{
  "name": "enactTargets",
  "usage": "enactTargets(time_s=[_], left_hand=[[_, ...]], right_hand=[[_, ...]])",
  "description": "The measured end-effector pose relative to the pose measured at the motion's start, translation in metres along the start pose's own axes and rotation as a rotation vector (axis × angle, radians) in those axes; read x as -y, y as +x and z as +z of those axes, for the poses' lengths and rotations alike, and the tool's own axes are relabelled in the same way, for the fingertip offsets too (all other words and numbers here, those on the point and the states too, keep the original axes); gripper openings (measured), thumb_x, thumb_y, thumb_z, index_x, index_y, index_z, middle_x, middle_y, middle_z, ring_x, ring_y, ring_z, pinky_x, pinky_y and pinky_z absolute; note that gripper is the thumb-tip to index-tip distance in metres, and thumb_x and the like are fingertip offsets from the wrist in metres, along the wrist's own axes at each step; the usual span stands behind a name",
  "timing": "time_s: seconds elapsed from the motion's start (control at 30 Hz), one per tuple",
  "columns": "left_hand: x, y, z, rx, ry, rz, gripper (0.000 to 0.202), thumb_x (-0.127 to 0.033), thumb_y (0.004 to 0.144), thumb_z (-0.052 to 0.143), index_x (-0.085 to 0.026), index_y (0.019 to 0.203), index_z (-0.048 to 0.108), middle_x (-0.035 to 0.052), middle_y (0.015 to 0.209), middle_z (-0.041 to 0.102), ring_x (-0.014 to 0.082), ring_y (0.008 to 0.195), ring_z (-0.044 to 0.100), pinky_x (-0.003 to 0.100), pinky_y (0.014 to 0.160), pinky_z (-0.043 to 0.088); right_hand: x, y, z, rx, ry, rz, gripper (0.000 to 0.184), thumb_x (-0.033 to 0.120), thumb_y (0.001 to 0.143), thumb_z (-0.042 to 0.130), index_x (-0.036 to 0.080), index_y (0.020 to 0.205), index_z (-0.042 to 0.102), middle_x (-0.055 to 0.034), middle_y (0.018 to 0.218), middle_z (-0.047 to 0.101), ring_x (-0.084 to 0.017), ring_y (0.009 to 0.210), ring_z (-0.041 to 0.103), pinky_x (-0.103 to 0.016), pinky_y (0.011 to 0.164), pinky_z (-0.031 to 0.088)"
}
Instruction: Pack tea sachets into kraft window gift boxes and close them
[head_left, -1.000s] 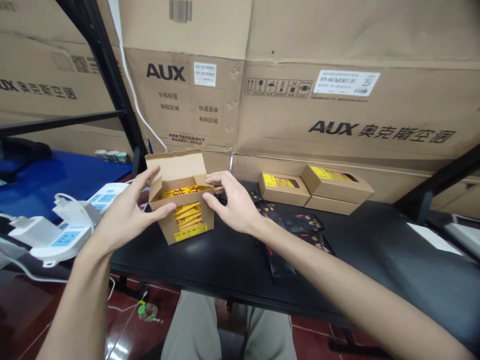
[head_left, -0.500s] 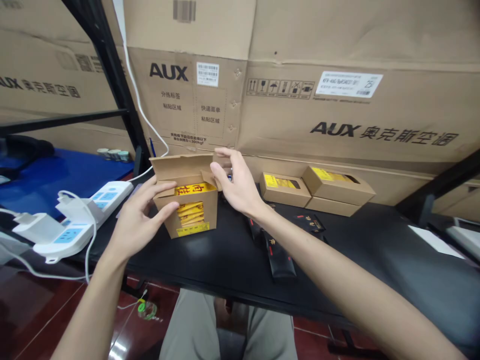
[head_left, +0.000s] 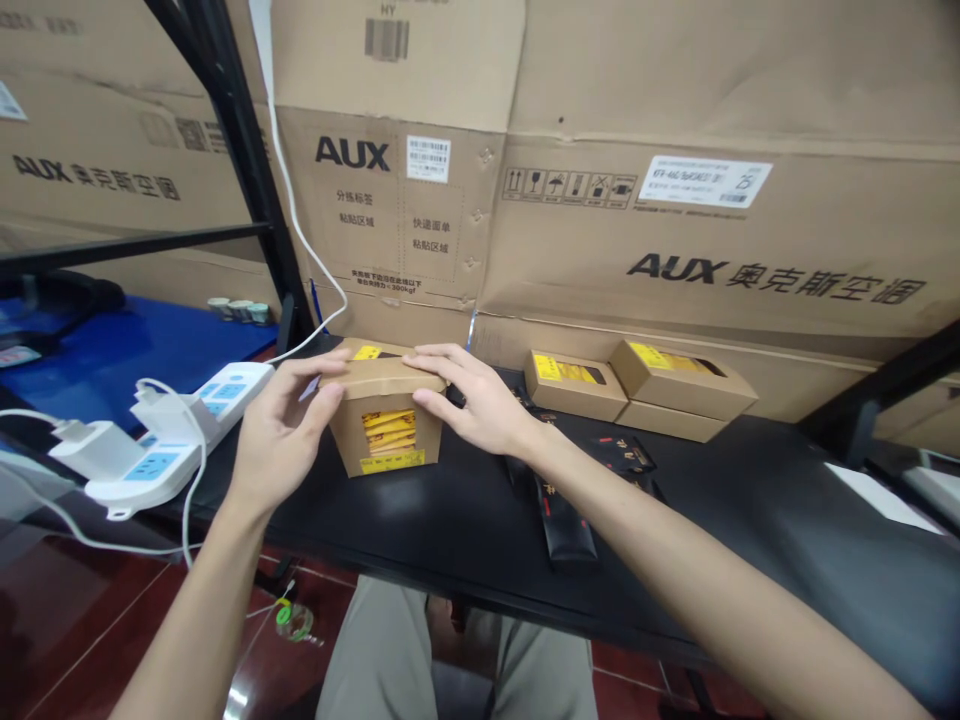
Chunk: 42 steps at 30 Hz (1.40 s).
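A small brown cardboard box (head_left: 405,430) stands upright on the black table, and yellow packets (head_left: 388,432) show through the window in its front. Its lid flap (head_left: 382,378) lies over the top, with the front edge slightly raised. My left hand (head_left: 289,420) grips the lid at its left corner, thumb at the front and fingers behind. At the right corner, my right hand (head_left: 472,398) has its fingers over the lid and its thumb against the front edge. Black packets (head_left: 566,520) lie on the table beyond my right forearm, which partly hides them.
Similar boxes (head_left: 682,385) sit at the back right against large cardboard sheets (head_left: 570,240). A white power strip (head_left: 180,440) with plugs and cables is on the left, near a black metal post (head_left: 262,190). White paper (head_left: 881,497) lies on the right.
The box's lid, standing up before, is now folded down over the top and hides the packets there. Both hands have moved onto the lid's corners.
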<state>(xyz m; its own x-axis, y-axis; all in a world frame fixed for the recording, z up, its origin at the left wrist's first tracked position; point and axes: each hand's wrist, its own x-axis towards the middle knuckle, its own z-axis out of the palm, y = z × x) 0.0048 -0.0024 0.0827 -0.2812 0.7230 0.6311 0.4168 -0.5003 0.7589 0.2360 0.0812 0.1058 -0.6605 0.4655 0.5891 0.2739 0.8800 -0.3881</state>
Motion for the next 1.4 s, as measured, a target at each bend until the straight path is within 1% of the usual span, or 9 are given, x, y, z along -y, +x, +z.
enactTargets(time_s=[0.37,0.6,0.73,0.83,0.97,1.03,1.1,1.2,1.4], left_hand=[[0.011,0.003,-0.005,-0.026,0.086,0.185,0.017,-0.037,0.099,0.068,-0.026,0.104,0.08,0.0035,0.119,0.083,0.0218,0.117,0.076,0.041,0.108,0.06],[0.019,-0.01,-0.005,-0.03,0.17,0.263,0.018,-0.029,0.102,0.065,-0.026,0.107,0.082,0.0035,0.135,0.078,0.0219,0.126,0.073,0.041,0.113,0.056],[0.025,-0.022,-0.003,-0.071,0.222,0.287,0.019,-0.027,0.101,0.066,-0.028,0.114,0.079,0.0034,0.145,0.073,0.0238,0.134,0.069,0.044,0.119,0.052],[0.03,-0.03,0.003,-0.052,0.268,0.218,0.032,-0.032,0.099,0.068,-0.03,0.131,0.072,0.0055,0.157,0.062,0.0278,0.145,0.06,0.044,0.114,0.056],[0.039,-0.035,0.014,0.009,0.213,-0.028,0.087,-0.045,0.091,0.075,-0.026,0.164,0.033,0.0151,0.173,0.04,0.0321,0.156,0.046,0.049,0.122,0.049],[0.046,-0.034,0.017,0.09,0.185,-0.198,0.098,-0.051,0.087,0.077,-0.022,0.166,0.027,0.0189,0.17,0.044,0.0344,0.155,0.048,0.052,0.125,0.045],[0.057,-0.034,0.016,0.218,0.166,-0.336,0.09,-0.057,0.087,0.076,-0.022,0.16,0.037,0.0177,0.162,0.055,0.0354,0.149,0.055,0.054,0.124,0.045],[0.073,-0.038,0.012,0.358,0.099,-0.426,0.079,-0.06,0.087,0.074,-0.024,0.152,0.047,0.0147,0.156,0.062,0.0341,0.144,0.06,0.054,0.122,0.047],[0.082,-0.046,0.01,0.368,0.015,-0.416,0.067,-0.06,0.09,0.07,-0.024,0.144,0.053,0.0138,0.156,0.062,0.0316,0.145,0.06,0.051,0.124,0.046]], right_hand=[[-0.004,0.001,0.003,-0.036,-0.002,-0.064,0.042,0.036,0.111,0.045,0.021,0.14,0.07,-0.0118,0.143,0.066,-0.02,0.136,0.061,-0.043,0.122,0.047],[-0.009,-0.006,0.002,-0.033,-0.019,-0.048,0.038,0.044,0.107,0.055,0.027,0.134,0.075,-0.0105,0.149,0.063,-0.022,0.137,0.062,-0.047,0.12,0.048],[-0.01,-0.007,-0.006,0.076,-0.058,-0.072,0.043,0.047,0.102,0.064,0.029,0.14,0.072,-0.0134,0.163,0.051,-0.027,0.149,0.052,-0.052,0.123,0.044],[-0.009,-0.004,-0.014,0.175,-0.08,-0.069,0.047,0.045,0.103,0.063,0.029,0.147,0.066,-0.0162,0.165,0.046,-0.03,0.153,0.048,-0.055,0.125,0.041],[-0.005,-0.003,-0.012,0.229,0.022,0.112,0.073,0.046,0.097,0.07,0.028,0.163,0.046,-0.0157,0.149,0.06,-0.029,0.136,0.062,-0.052,0.115,0.052],[-0.003,-0.006,-0.006,0.242,0.101,0.289,0.097,0.05,0.091,0.076,0.025,0.17,0.027,-0.0151,0.133,0.069,-0.029,0.116,0.071,-0.051,0.102,0.059],[-0.001,-0.009,-0.002,0.218,0.143,0.437,0.111,0.053,0.084,0.081,0.02,0.171,0.019,-0.0164,0.128,0.071,-0.028,0.106,0.073,-0.05,0.096,0.061],[0.003,-0.014,0.001,0.163,0.15,0.518,0.102,0.054,0.08,0.084,0.012,0.161,0.036,-0.0208,0.133,0.068,-0.03,0.112,0.071,-0.049,0.098,0.059],[-0.002,-0.027,0.011,0.178,0.163,0.465,0.067,0.046,0.079,0.083,0.013,0.132,0.06,-0.0147,0.117,0.074,-0.027,0.102,0.071,-0.045,0.091,0.059]])
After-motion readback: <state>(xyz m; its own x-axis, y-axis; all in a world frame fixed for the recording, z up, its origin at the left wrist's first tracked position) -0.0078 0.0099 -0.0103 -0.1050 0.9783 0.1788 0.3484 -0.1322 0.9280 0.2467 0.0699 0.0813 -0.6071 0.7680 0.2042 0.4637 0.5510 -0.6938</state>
